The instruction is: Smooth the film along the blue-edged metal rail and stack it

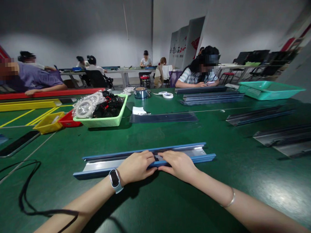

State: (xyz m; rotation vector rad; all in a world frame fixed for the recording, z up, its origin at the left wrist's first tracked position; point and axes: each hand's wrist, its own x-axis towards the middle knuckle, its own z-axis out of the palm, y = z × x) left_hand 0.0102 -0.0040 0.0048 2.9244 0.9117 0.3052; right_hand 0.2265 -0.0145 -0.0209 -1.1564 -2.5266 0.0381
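Observation:
A long metal channel with blue-filmed edges [106,164] lies crosswise on the green table [176,206] in front of me. My left hand [136,167], with a watch on its wrist, rests over the channel's middle, its fingers curled and pressed down on it. Just to its right, my right hand [177,164] also lies on the channel, fingers bent and pressing a small dark spot between the two hands. What sits under the fingertips is too small to name.
A green basket [103,121] holds tape rolls and dark parts; yellow [48,124] and red [68,120] bins stand left of it. More channels lie at right [289,139] and stacked at the back [212,98], by a teal tray [270,89]. A black cable [24,200] curls at left. Other people work at the far tables.

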